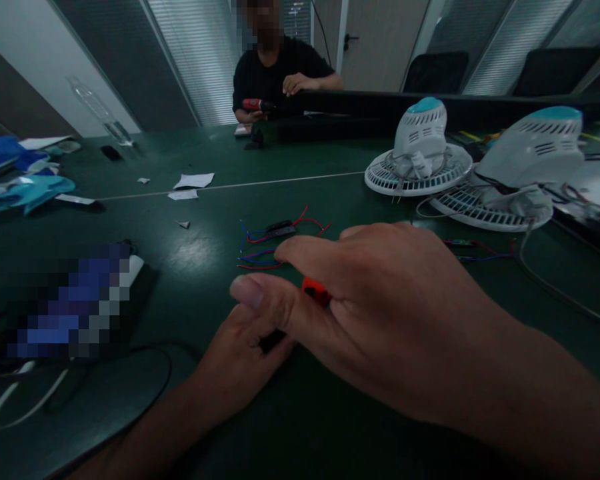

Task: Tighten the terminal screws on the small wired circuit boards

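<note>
My right hand reaches across the middle of the view with its fingers bent. In the gap between its thumb and index finger shows part of an orange-red thing with a black spot; most of it is covered by the hand. Lower and to the left, my left hand is partly behind the right one, its thumb bent inward. What its fingers hold is hidden. Just beyond my hands, small black modules with red and blue wires lie on the dark green table.
White fan parts with grilles stand at the back right, more circuit boards with wires below. A blurred-out device with cables is at left. Paper scraps lie farther back. Opposite, a person holds a red drill.
</note>
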A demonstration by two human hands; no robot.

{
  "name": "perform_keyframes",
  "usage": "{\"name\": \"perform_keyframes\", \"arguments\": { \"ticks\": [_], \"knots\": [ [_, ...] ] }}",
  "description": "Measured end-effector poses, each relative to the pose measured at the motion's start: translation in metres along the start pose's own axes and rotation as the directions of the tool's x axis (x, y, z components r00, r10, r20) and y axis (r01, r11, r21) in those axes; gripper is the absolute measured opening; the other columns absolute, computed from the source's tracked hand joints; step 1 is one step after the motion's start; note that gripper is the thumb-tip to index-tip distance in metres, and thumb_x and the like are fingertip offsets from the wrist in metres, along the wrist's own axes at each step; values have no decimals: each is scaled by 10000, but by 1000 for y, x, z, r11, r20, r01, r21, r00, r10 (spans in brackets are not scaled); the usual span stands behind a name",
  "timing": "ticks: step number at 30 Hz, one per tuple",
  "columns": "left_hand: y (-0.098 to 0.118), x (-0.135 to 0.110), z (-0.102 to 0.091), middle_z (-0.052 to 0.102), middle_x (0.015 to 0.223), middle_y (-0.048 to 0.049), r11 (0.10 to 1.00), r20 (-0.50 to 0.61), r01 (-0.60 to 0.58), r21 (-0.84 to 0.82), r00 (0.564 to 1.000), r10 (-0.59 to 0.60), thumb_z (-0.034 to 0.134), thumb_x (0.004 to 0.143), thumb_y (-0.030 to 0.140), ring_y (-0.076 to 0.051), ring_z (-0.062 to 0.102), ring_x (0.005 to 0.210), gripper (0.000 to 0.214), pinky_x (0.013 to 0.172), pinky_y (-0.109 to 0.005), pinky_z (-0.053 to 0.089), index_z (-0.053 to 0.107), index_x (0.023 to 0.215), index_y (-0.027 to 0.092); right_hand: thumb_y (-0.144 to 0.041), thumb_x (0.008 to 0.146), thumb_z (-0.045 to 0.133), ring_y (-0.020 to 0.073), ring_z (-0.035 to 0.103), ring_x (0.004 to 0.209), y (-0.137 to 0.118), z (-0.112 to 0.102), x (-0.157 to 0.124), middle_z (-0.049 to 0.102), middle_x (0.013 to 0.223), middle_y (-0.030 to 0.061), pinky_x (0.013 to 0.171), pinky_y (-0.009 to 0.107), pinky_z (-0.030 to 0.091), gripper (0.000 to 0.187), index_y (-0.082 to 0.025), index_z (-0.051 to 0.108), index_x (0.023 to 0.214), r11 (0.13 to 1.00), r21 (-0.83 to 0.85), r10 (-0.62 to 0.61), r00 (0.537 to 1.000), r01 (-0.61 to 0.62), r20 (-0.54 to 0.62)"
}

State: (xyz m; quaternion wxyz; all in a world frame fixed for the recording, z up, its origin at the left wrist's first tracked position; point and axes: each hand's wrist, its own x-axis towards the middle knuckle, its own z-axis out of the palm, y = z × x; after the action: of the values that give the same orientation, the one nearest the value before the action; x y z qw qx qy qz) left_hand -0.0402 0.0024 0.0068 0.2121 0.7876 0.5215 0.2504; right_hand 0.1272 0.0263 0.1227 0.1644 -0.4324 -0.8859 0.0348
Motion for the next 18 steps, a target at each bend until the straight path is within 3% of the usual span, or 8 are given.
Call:
{"name": "perform_keyframes", "arguments": {
  "ticks": [3,8,14,18],
  "knots": [
    [-1,-1,-1,648,852,-28,999,51,-22,36,998,20,484,812,261,-204,576,832,192,713,-361,474,672,839,235,-395,875,370,138,416,462,-3,-1,3,484,509,-29,450,277,195,326,-263,577,661,999,-45,26,999,-25,19],
    [-1,0,-2,626,790,-14,1000,45,-9,29,999,8,500,799,256,-190,571,755,183,689,-357,479,676,849,250,-219,791,470,143,433,491,-3,-1,4,493,545,-25,455,275,212,114,-246,572,747,997,-70,29,999,-27,25],
    [2,2,-4,605,797,1,999,25,-23,48,999,22,508,792,244,-177,554,775,170,690,-331,480,677,794,260,-219,765,551,150,472,574,0,2,0,553,629,-22,501,261,271,138,-215,590,898,1000,4,-26,999,26,-28],
    [1,1,-3,604,759,3,999,-1,-30,16,1000,30,529,775,254,-174,557,759,144,673,-326,492,672,765,251,-222,765,559,145,467,579,1,2,-1,540,628,-27,506,256,276,71,-213,583,831,999,27,-34,999,35,-30]
  ]
}}
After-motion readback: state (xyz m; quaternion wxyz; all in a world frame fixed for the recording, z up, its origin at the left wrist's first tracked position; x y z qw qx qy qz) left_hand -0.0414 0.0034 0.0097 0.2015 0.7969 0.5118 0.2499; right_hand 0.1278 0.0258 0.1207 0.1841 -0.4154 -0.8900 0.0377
